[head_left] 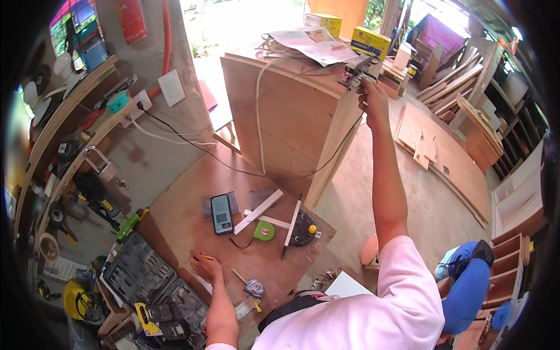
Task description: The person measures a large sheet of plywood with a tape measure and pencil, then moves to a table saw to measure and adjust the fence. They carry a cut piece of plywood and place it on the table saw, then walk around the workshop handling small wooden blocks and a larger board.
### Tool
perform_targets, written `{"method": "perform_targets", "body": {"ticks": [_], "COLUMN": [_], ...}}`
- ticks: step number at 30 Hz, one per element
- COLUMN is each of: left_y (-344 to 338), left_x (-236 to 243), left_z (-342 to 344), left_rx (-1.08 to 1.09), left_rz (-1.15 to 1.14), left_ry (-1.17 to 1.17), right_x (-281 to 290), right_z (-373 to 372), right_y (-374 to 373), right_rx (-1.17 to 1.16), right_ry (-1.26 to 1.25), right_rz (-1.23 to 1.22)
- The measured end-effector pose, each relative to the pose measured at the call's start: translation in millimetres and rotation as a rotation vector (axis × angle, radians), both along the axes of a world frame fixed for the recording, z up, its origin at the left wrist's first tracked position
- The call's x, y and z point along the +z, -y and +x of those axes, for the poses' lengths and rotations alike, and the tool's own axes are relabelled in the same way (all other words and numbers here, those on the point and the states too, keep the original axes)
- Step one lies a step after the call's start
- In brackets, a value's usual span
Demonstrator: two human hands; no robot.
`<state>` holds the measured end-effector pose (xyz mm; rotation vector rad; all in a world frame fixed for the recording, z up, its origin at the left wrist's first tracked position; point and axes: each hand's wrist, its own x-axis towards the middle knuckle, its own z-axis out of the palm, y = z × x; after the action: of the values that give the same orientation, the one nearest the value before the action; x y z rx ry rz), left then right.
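My right arm is stretched far forward. My right hand [374, 102] is closed at the cabinet's top corner, its fingers at a grey metal tool [357, 72] whose kind I cannot make out. A black cord hangs down close by. On the brown work board at lower left, my left hand [206, 268] rests with a thin orange pencil [206, 256] between its fingers. Ahead of it lie a phone [221, 213], a green tape measure [264, 230], white strips [258, 211] and a round black item [303, 228]. A grey tape measure [254, 287] lies to its right.
The wooden cabinet [280, 111] carries papers [315, 45] and yellow boxes [371, 42]. An open tool case [140, 265] stands left of my left hand, below a cluttered shelf [87, 140]. Wooden panels [446, 157] lie on the floor at right; a blue-clothed shape [469, 286] is at lower right.
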<state>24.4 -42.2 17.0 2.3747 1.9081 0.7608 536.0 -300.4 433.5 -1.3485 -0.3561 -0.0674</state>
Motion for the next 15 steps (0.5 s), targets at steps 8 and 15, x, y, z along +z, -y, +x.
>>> {"method": "perform_targets", "body": {"ticks": [8,15], "left_y": [-5,-12], "left_x": [-11,-2], "left_z": [-7,-6], "left_rx": [-0.024,-0.023], "left_rz": [-0.144,0.035], "left_ry": [0.162,0.282], "right_x": [-26,-41], "right_z": [45,149], "right_y": [3,43], "right_rx": [-0.002,0.114], "right_ry": [0.072,0.008], "right_rz": [-0.103,-0.166]}}
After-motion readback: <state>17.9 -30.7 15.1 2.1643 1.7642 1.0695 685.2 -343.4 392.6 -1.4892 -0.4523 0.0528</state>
